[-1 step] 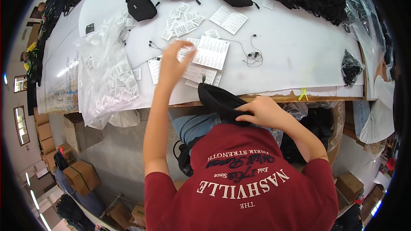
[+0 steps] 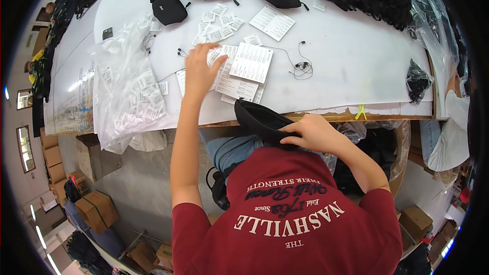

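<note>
Within the right grip (image 2: 311,132), a black fabric pouch (image 2: 261,121) is clasped, its far end angled forward-left toward the counter (image 2: 351,86); farther forward-left, white cards (image 2: 251,63) are overhung by the left grip (image 2: 205,69), spread and unclosed; contact cannot be told.

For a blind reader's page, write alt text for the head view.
A person's right hand holds a black fabric pouch at the edge of a white table, the left hand open near printed white rectangular cards. Beyond lie small white paper labels and more black fabric pouches; a translucent plastic bag lies left.
</note>
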